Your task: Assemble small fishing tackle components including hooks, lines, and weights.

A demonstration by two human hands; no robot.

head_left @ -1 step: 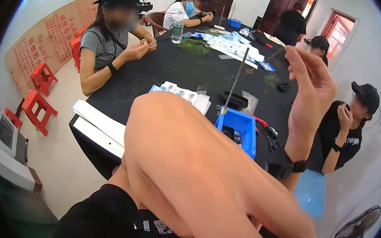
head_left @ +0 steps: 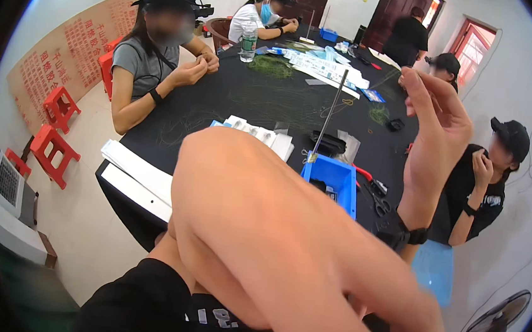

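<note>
My left hand point(head_left: 273, 223) fills the foreground, its back toward me. Its fingers curl down to the lower right, close to the thumb; whatever they pinch is hidden behind them and past the lower edge. Raised at the right, my right hand point(head_left: 437, 127) has thumb and forefinger pressed together, and anything between them is too fine to make out. A black band point(head_left: 413, 234) circles that wrist. Behind my left hand stands a blue bin point(head_left: 335, 172) with dark items inside and a thin metal rod point(head_left: 329, 118) upright at its corner.
The black-covered table point(head_left: 189, 108) carries tangled green line point(head_left: 271, 66), a water bottle point(head_left: 248, 44), white strips point(head_left: 135, 180), scissors point(head_left: 381, 204) and red-handled pliers point(head_left: 366, 175). Co-workers point(head_left: 152, 61) sit around it. Red stools point(head_left: 55, 154) stand left; a fan point(head_left: 499, 322) is lower right.
The right hand has shifted very slightly right and down. The left hand keeps nearly the same bent pose.
</note>
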